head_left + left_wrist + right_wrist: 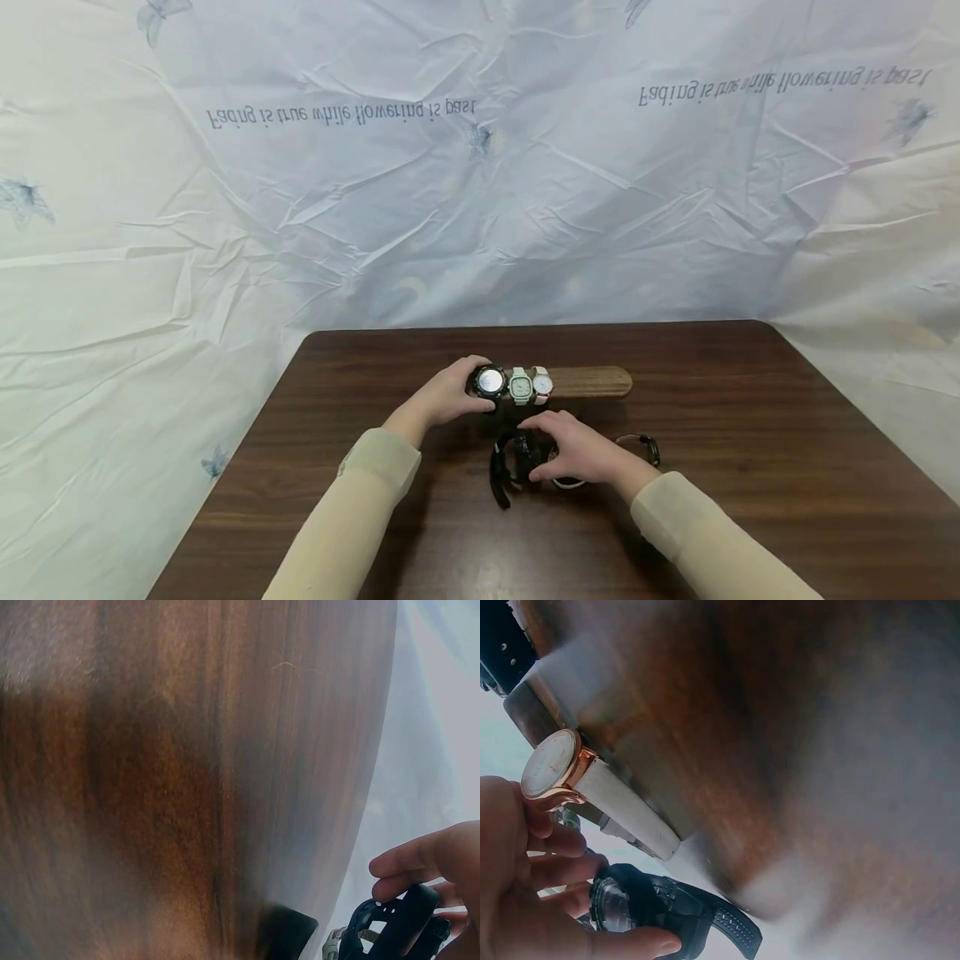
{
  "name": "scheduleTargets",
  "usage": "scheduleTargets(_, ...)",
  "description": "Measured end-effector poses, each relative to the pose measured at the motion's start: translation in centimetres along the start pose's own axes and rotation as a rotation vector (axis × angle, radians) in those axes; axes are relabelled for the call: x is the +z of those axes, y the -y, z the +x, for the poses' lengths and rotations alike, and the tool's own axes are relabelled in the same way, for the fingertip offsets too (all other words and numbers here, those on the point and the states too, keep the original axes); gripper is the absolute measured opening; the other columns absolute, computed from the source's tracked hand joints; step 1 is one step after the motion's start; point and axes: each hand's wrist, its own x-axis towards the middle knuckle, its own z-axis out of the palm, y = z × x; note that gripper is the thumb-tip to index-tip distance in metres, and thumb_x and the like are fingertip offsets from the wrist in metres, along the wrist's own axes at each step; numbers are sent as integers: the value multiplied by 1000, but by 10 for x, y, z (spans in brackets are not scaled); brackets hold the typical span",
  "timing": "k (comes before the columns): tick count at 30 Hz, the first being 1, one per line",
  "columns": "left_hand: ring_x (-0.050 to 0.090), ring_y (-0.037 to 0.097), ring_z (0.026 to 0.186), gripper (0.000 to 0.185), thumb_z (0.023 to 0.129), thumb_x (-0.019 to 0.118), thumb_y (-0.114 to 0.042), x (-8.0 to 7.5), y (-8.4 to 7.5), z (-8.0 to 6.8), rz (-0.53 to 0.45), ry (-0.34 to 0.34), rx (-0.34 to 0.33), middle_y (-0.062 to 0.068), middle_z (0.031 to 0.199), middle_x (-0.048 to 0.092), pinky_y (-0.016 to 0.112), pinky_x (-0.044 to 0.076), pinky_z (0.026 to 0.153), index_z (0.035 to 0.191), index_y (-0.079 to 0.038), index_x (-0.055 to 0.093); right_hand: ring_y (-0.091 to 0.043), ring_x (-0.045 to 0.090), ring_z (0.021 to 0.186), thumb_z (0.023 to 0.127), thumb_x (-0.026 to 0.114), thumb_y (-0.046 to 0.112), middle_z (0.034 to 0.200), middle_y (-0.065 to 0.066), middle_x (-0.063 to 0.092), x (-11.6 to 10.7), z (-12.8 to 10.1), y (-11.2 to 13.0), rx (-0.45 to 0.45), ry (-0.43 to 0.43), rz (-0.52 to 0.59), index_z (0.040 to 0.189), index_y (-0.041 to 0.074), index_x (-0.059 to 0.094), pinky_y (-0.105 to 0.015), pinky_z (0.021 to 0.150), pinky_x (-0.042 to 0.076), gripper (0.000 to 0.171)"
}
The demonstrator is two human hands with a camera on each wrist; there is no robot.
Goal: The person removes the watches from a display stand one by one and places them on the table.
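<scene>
I log: left hand point(450, 398) grips black watch point(490, 381) on wooden stand point(592, 382); right hand point(577, 454) grips second black watch point(521, 457) on counter point(750, 467); next, I judge, strap must wrap stand.

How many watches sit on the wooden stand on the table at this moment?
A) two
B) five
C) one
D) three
D: the head view shows three watches side by side on the wooden stand: a black watch gripped by the left hand, a pale green watch and a white-strapped watch.
</scene>
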Motion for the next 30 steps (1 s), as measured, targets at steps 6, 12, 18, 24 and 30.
scheduleTargets(6,47,9,96,63,73,67,-39,-1,-1,0,5,1,2,-4,118,44,32,40,78,126,-21,38,-16,40,106,67,67,51,119,8,44,-2,-1,1,0,20,9,123,25,44,-38,81,39,66)
scheduleTargets(12,47,9,96,64,73,67,-38,-1,-2,0,10,3,0,-3,117,44,32,40,78,127,-20,37,-13,39,100,66,68,51,117,10,45,-1,-1,0,15,46,5,123,25,44,-35,79,39,66)
scheduleTargets(18,47,10,98,63,74,67,-36,-2,-4,-2,-2,7,-3,-3,118,44,32,40,79,126,-20,37,-13,39,96,66,69,49,113,11,47,1,0,0,10,44,-34,120,23,46,-33,76,40,64)
scheduleTargets(24,47,10,98,63,74,67,-36,-1,-3,-2,-6,2,3,-3,119,43,32,40,79,126,-20,37,-13,38,93,65,70,49,109,11,49,2,0,0,9,37,-45,118,22,48,-31,74,39,64)
scheduleTargets(30,46,11,100,63,73,68,-37,0,-2,-2,-7,1,3,-3,119,43,33,39,80,126,-21,38,-13,38,92,65,71,46,107,9,50,3,0,-1,7,36,-60,117,19,49,-31,74,39,63)
